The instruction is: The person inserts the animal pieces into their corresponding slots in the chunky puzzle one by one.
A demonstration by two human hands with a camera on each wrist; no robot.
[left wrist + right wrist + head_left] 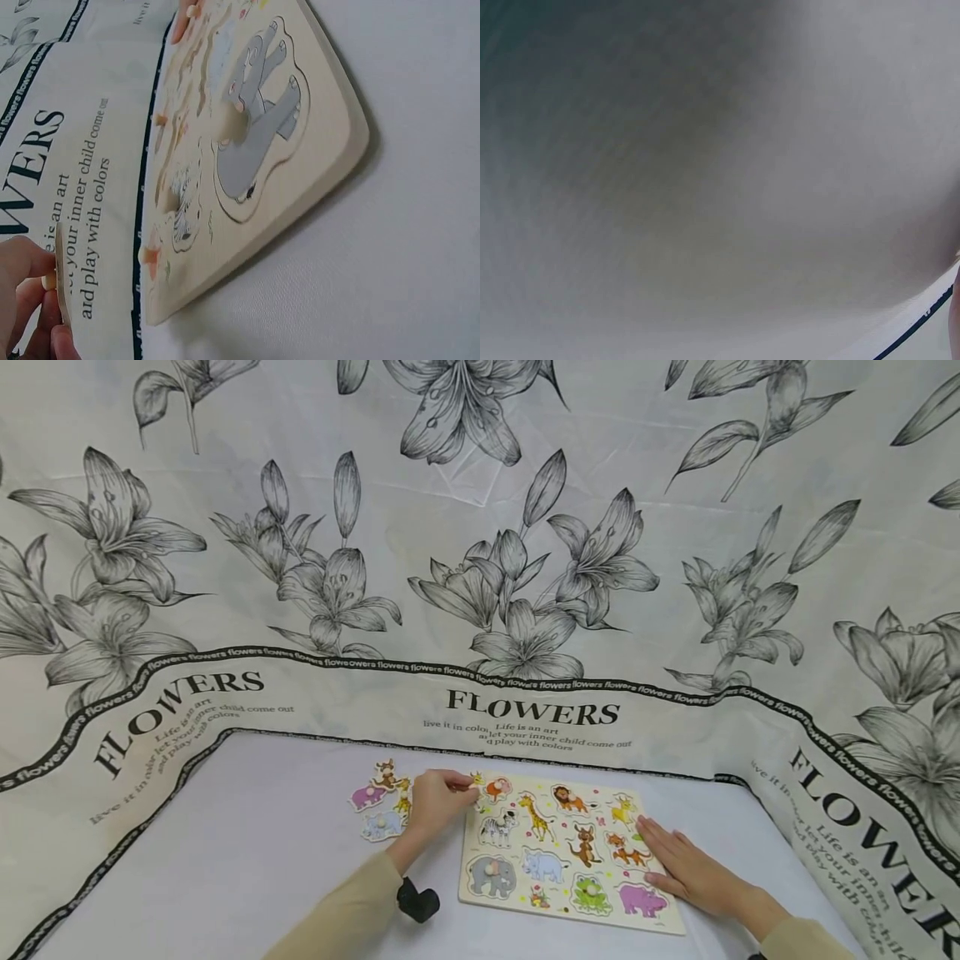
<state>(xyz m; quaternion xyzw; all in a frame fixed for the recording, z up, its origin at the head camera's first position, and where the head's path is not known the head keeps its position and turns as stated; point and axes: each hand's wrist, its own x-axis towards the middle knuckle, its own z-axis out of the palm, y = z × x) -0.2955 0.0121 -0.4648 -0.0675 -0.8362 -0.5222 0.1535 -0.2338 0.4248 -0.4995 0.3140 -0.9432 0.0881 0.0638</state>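
A wooden animal puzzle board [551,906] lies on the white cloth. My left hand [442,802] is over its far left corner and pinches a thin puzzle piece [476,778] by its knob. In the left wrist view that piece [62,289] is edge-on; its animal cannot be made out, though a bit of yellow shows in the head view. My right hand [693,872] rests on the board's right edge with its fingers extended. The elephant piece [492,877], zebra [497,829], lion [572,798] and frog [592,894] lie in the board.
Left of the board, loose pieces lie close together: a kangaroo [386,773], a purple hippo [366,797], a giraffe [404,795] and a blue rhino [382,825]. A flower-printed cloth [525,718] rises behind the table. The right wrist view shows mostly blurred pale fabric.
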